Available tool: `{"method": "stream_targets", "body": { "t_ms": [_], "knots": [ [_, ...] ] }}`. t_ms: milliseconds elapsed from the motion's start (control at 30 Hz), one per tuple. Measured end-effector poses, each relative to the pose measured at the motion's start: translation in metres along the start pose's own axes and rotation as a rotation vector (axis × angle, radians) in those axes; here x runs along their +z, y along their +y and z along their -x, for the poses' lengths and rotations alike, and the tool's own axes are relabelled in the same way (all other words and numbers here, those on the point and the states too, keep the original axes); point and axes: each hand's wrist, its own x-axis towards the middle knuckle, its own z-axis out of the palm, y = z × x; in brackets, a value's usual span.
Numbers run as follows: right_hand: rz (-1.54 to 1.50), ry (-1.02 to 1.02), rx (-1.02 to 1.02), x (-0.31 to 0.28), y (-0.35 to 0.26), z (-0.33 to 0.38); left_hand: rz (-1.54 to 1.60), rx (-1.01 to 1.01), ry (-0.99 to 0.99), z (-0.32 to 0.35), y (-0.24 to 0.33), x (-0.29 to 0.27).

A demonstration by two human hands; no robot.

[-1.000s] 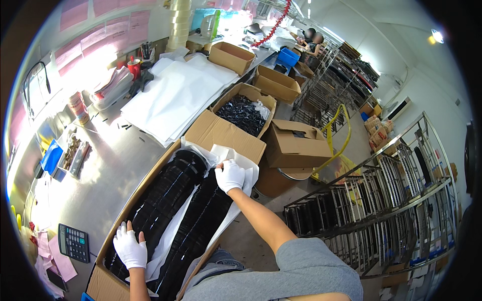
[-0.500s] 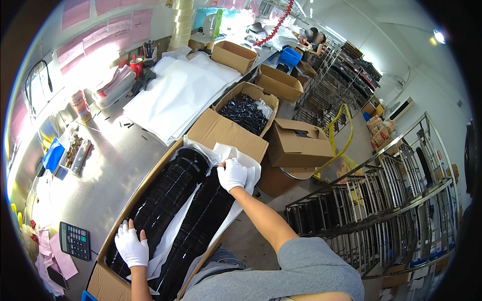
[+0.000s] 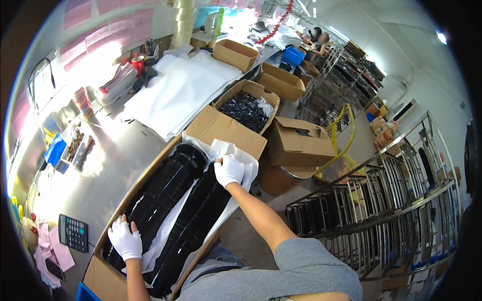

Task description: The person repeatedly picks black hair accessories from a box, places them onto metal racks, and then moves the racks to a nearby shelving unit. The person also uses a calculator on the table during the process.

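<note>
A long open cardboard box (image 3: 105, 278) holds two lengthwise rows of tightly stacked, shiny black pieces, a left row (image 3: 163, 188) and a right row (image 3: 193, 218). White paper (image 3: 168, 231) runs between the rows and lines the sides. On the near part of the left row rests my left hand (image 3: 125, 240), in a white glove with bare fingertips, its fingers spread. My right hand (image 3: 229, 170), gloved alike, is at the far end of the right row beside the folded paper lining. Its fingers are curled closed; what they grip is hidden.
A carton of small black parts (image 3: 246, 113) stands beyond the box, beside stacked white sheets (image 3: 175, 95). A calculator (image 3: 73, 233) lies on the metal table at left. To the right are a closed carton (image 3: 301, 145), a yellow trolley (image 3: 346, 135) and a metal rack (image 3: 371, 210).
Both hands shift slightly left in the picture, along with much of the near scene. The left hand stays spread on the left row; the right stays at the right row's far end.
</note>
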Motion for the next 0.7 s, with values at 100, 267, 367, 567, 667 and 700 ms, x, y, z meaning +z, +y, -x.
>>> {"method": "stream_targets", "body": {
  "t_ms": [100,267,367,567,667,700],
  "knots": [
    [0.126,0.015,-0.019,0.004,-0.001,0.0,-0.02,-0.061,0.096,0.001,-0.006,0.003],
    [0.294,-0.027,-0.105,0.0,0.0,0.0,-0.101,-0.094,0.129,0.018,-0.005,-0.001],
    [0.206,-0.13,-0.151,-0.011,-0.001,-0.005,-0.19,-0.202,-0.014,0.032,0.001,-0.007],
    [-0.255,-0.058,-0.783,-0.003,-0.039,-0.075,-0.144,-0.33,-0.099,0.052,0.029,-0.022],
    [-0.311,-0.031,-0.946,0.042,-0.08,-0.145,-0.113,-0.401,-0.073,0.065,0.076,-0.019],
    [-0.26,-0.049,-0.956,0.061,-0.091,-0.169,-0.111,-0.43,-0.108,0.07,0.096,-0.015]
  ]
}}
